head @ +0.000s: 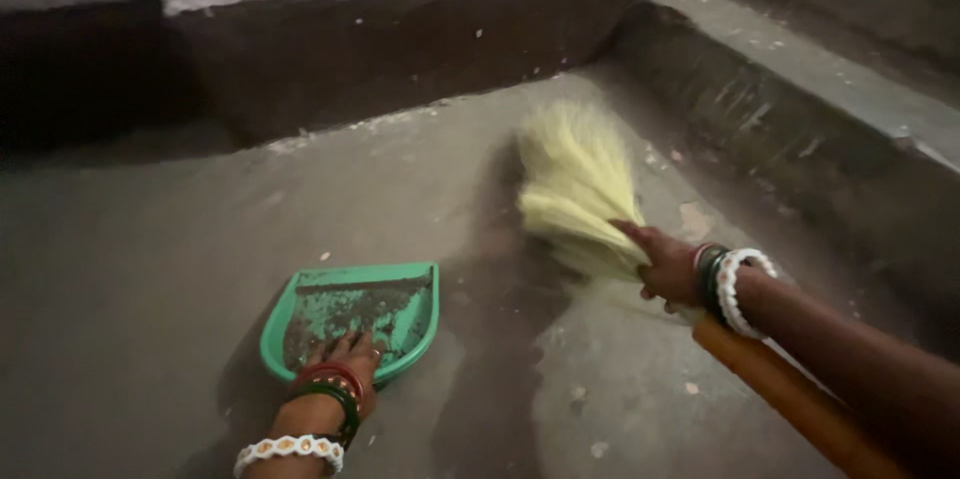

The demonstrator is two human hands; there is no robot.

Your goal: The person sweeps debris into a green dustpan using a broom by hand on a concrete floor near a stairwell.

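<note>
A green plastic dustpan [395,291] lies flat on the grey concrete floor, with dark dirt inside it. My left hand [347,359] grips its near edge; red, green and white bangles ring that wrist. My right hand [668,265] holds a pale yellow grass broom [577,179] where the bristles meet its orange-brown handle [790,394]. The bristles fan out on the floor to the right of the dustpan and look blurred. White and dark bangles sit on the right wrist too.
A dark concrete step [800,109] rises along the right side. A dark wall base [350,49] with a pale upper part runs across the back. Small bits of debris [590,419] dot the floor.
</note>
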